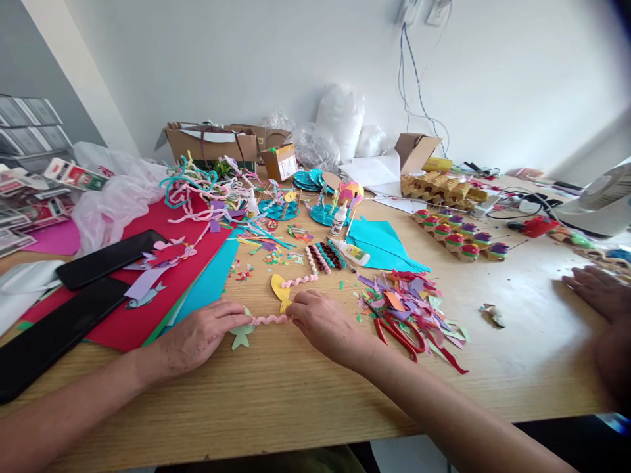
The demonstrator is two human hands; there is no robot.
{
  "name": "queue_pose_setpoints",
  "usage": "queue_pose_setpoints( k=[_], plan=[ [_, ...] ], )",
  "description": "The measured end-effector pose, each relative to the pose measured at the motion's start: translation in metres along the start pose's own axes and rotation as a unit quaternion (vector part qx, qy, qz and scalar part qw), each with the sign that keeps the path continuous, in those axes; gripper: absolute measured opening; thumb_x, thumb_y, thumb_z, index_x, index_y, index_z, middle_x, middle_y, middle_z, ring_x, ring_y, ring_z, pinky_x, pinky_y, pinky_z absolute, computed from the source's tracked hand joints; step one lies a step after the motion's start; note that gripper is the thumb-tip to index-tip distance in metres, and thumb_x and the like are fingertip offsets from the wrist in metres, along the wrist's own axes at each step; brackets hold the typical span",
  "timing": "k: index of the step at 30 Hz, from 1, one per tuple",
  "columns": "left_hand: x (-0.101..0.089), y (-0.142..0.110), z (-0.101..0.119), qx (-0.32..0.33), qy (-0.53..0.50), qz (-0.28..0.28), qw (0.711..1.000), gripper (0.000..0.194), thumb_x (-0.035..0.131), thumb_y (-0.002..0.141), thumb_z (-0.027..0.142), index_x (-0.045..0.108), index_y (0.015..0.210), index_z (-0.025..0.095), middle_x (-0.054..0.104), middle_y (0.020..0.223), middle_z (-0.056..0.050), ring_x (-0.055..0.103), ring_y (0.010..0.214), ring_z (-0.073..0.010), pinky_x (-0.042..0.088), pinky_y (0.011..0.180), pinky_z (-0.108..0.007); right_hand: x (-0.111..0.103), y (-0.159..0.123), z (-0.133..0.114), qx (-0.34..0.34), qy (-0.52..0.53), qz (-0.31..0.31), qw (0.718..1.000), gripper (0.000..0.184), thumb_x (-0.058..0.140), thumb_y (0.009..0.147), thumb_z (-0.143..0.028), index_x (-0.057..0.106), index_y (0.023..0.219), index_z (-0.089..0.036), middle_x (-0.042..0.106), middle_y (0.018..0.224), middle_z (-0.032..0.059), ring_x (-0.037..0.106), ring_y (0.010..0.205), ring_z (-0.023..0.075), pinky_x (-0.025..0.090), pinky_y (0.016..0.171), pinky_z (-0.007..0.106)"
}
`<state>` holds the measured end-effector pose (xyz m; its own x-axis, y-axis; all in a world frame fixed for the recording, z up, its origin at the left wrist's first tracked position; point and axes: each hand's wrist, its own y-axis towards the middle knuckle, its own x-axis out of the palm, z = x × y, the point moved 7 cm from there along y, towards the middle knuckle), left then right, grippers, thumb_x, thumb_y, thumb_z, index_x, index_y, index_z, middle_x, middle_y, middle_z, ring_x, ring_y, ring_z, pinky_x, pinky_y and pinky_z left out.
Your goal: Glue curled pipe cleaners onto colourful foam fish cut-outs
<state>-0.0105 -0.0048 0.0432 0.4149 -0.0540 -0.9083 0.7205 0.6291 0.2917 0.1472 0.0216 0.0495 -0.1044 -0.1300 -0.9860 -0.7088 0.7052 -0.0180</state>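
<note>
My left hand (204,334) presses its fingertips on a pale green paper fish (241,338), at one end of a wavy pink pipe cleaner (267,320). The fish's tail points towards me. Closed on the pipe cleaner's other end are the fingers of my right hand (328,327), partly hiding it. Just beyond, a yellow paper fish (278,291) lies against a second wavy pink pipe cleaner (302,281). Further back, several coiled pipe cleaners (325,257) in pink, brown and teal lie side by side.
Red-handled scissors (401,337) lie beside a heap of paper scraps (419,302) on the right. Glue bottles (351,252) stand and lie mid-table. Two black phone-like slabs (64,335) rest over red card (162,289). Another person's hand (594,292) is at far right.
</note>
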Motion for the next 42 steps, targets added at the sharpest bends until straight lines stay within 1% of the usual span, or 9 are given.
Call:
queue_pose_setpoints(
  k=[4, 7, 11, 16, 23, 26, 30, 34, 42],
  plan=[
    [-0.001, -0.005, 0.001, 0.007, 0.002, -0.005, 1.000, 0.047, 0.030, 0.089, 0.002, 0.052, 0.125, 0.024, 0.060, 0.113, -0.005, 0.055, 0.107, -0.0167, 0.046, 0.093, -0.032, -0.014, -0.005, -0.008, -0.012, 0.019, 0.057, 0.998, 0.015, 0.050, 0.088, -0.016, 0.065, 0.088, -0.017, 0.061, 0.095, 0.0066, 0.052, 0.094, 0.0182, 0.040, 0.076, 0.027],
    [-0.002, -0.006, 0.002, 0.011, 0.010, 0.000, 1.000, 0.047, 0.030, 0.091, 0.003, 0.051, 0.127, 0.024, 0.060, 0.114, -0.006, 0.053, 0.110, -0.0173, 0.045, 0.094, -0.033, -0.020, -0.004, -0.020, -0.046, 0.038, 0.086, 0.995, 0.021, 0.045, 0.091, -0.017, 0.066, 0.089, -0.017, 0.061, 0.091, 0.0063, 0.051, 0.091, 0.0173, 0.039, 0.078, 0.028],
    [-0.003, -0.005, 0.004, 0.021, 0.025, -0.003, 0.999, 0.044, 0.030, 0.092, 0.005, 0.051, 0.126, 0.024, 0.061, 0.113, -0.006, 0.054, 0.108, -0.0175, 0.046, 0.094, -0.034, -0.011, 0.006, -0.036, -0.083, 0.022, 0.066, 0.994, 0.022, 0.044, 0.089, -0.012, 0.064, 0.095, -0.019, 0.061, 0.090, 0.0053, 0.049, 0.087, 0.0171, 0.039, 0.077, 0.028],
    [-0.002, -0.005, 0.005, 0.034, 0.036, 0.012, 0.999, 0.045, 0.030, 0.090, 0.004, 0.054, 0.124, 0.021, 0.061, 0.112, -0.007, 0.054, 0.108, -0.0182, 0.048, 0.092, -0.033, 0.005, 0.020, -0.044, -0.089, -0.018, 0.026, 0.996, 0.028, 0.047, 0.084, -0.008, 0.060, 0.106, -0.019, 0.059, 0.096, 0.0057, 0.049, 0.086, 0.0184, 0.040, 0.073, 0.029],
    [0.001, -0.004, 0.006, 0.045, 0.052, 0.007, 0.998, 0.046, 0.030, 0.089, 0.003, 0.054, 0.125, 0.020, 0.062, 0.111, -0.007, 0.053, 0.106, -0.0189, 0.047, 0.092, -0.033, 0.012, 0.022, -0.045, -0.087, -0.032, 0.005, 0.996, 0.020, 0.047, 0.087, -0.013, 0.061, 0.100, -0.019, 0.059, 0.094, 0.0051, 0.050, 0.085, 0.0172, 0.040, 0.073, 0.028],
    [0.001, -0.004, 0.007, 0.046, 0.049, 0.011, 0.998, 0.044, 0.029, 0.091, 0.004, 0.055, 0.123, 0.019, 0.063, 0.109, -0.007, 0.053, 0.106, -0.0190, 0.047, 0.092, -0.034, 0.013, 0.021, -0.047, -0.086, -0.038, 0.001, 0.996, 0.019, 0.047, 0.088, -0.015, 0.061, 0.101, -0.019, 0.059, 0.094, 0.0053, 0.050, 0.085, 0.0180, 0.040, 0.074, 0.029],
    [0.002, -0.005, 0.003, 0.034, 0.044, 0.008, 0.998, 0.042, 0.031, 0.091, 0.005, 0.057, 0.121, 0.020, 0.062, 0.111, -0.007, 0.051, 0.108, -0.0195, 0.047, 0.093, -0.035, 0.014, 0.021, -0.047, -0.082, -0.047, 0.010, 0.995, 0.020, 0.048, 0.089, -0.016, 0.060, 0.104, -0.019, 0.059, 0.094, 0.0047, 0.050, 0.086, 0.0190, 0.040, 0.072, 0.030],
    [0.003, -0.003, -0.001, 0.024, 0.051, -0.009, 0.998, 0.041, 0.035, 0.089, 0.004, 0.060, 0.116, 0.021, 0.062, 0.110, -0.007, 0.050, 0.109, -0.0206, 0.046, 0.093, -0.036, 0.018, 0.021, -0.050, -0.097, -0.075, 0.025, 0.992, 0.015, 0.047, 0.090, -0.019, 0.060, 0.098, -0.017, 0.059, 0.091, 0.0052, 0.050, 0.084, 0.0196, 0.040, 0.070, 0.032],
    [0.004, -0.002, 0.002, 0.033, 0.108, -0.012, 0.993, 0.040, 0.036, 0.087, 0.004, 0.061, 0.114, 0.020, 0.061, 0.111, -0.007, 0.047, 0.112, -0.0233, 0.044, 0.094, -0.038, 0.025, 0.019, -0.057, -0.117, -0.111, 0.048, 0.986, 0.018, 0.043, 0.092, -0.017, 0.060, 0.091, -0.015, 0.058, 0.086, 0.0063, 0.049, 0.081, 0.0187, 0.038, 0.067, 0.032]
  ],
)
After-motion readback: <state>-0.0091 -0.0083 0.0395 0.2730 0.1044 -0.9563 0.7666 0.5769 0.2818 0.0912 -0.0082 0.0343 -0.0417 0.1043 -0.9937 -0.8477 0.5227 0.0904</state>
